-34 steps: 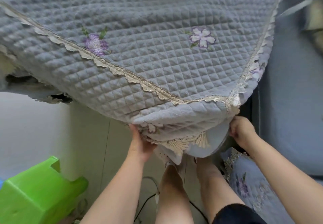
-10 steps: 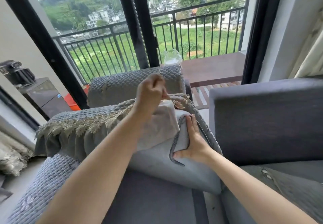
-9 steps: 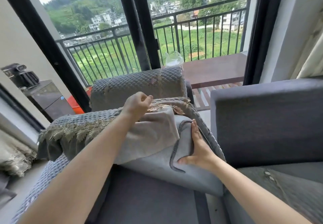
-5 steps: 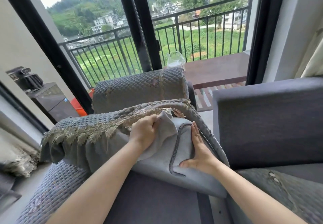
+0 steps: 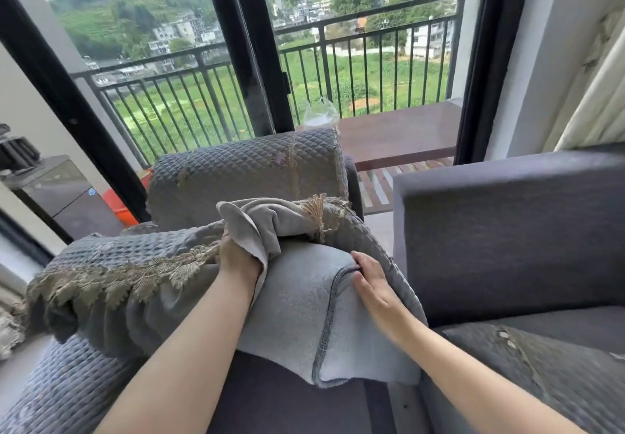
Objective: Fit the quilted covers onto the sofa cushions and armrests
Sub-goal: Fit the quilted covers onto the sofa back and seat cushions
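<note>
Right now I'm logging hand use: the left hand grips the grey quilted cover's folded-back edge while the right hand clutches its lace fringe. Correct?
Not quite. In the head view the left hand does grip the folded-back edge of the grey quilted cover, but the right hand lies flat with straight fingers on the light grey cushion, apart from the lace fringe.

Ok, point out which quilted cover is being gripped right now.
The lace-trimmed quilted cover bunched over the raised cushion; the left hand grips its turned-back edge. The armrest cover behind goes untouched.
</note>
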